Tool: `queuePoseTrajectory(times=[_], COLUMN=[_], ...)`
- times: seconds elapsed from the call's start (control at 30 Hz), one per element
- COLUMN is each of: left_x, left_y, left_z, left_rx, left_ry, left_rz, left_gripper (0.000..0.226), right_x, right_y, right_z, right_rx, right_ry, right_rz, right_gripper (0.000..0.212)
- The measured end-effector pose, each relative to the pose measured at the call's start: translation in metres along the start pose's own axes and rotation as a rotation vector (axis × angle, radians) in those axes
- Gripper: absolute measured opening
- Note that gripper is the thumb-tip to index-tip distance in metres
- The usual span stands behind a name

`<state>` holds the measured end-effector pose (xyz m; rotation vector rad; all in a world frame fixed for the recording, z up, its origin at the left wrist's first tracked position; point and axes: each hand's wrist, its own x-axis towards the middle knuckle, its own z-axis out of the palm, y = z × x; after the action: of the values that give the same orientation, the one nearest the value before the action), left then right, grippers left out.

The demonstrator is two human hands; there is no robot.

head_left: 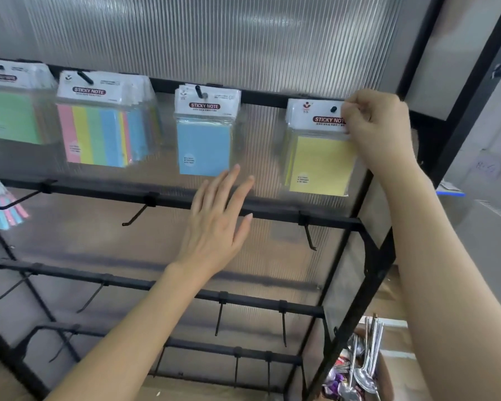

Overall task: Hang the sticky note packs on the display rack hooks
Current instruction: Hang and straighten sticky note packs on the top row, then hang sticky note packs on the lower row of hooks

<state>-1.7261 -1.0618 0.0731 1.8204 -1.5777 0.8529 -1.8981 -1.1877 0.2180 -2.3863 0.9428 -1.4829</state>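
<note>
A yellow sticky note pack (320, 163) hangs on the top bar's rightmost hook (333, 109) of the black display rack (272, 212). My right hand (376, 125) pinches the right side of its white header card. My left hand (217, 218) hovers with straight fingers in front of the second bar, just below a blue pack (204, 146), holding nothing. A striped multicolour pack (99, 134) and a green pack (12, 114) hang further left on the same top bar.
Several bare hooks (310, 235) stick out from the lower bars. A pastel pack (0, 209) hangs at the far left of the second bar. A cardboard box with metal spoons (362, 369) sits at the lower right. A ribbed translucent panel backs the rack.
</note>
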Motion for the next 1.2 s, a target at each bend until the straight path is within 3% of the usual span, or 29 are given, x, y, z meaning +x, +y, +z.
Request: queuePoseTrajectory(times=[0.17,0.37,0.6,0.97,1.2], left_x=[-0.004,-0.011,-0.025,-0.043,-0.094], left_y=[-0.001,-0.005,-0.001,0.011,-0.044], left_z=[0.0,-0.001,0.0,-0.001,-0.036], left_rx=[0.006,0.038,0.032,-0.015,0.091], left_ry=[-0.021,-0.027,-0.056,-0.096,-0.209], left_rz=[-0.028,-0.053,-0.077,-0.056,-0.083], left_gripper=[0.05,0.048,0.048,0.05,0.051], right_x=[0.002,0.009,-0.019,-0.134,-0.196], right_y=[0.002,0.011,0.023,0.025,-0.026], right_z=[0.005,0.024,0.037,0.063,0.112], right_rx=[-0.134,-0.29,-0.17,-0.326,-0.284], right_ry=[0.002,0.145,0.352,0.015,-0.2], right_rz=[0.003,-0.019,-0.105,-0.216,-0.222], right_gripper=[0.021,0.026,0.038,0.055,0.057])
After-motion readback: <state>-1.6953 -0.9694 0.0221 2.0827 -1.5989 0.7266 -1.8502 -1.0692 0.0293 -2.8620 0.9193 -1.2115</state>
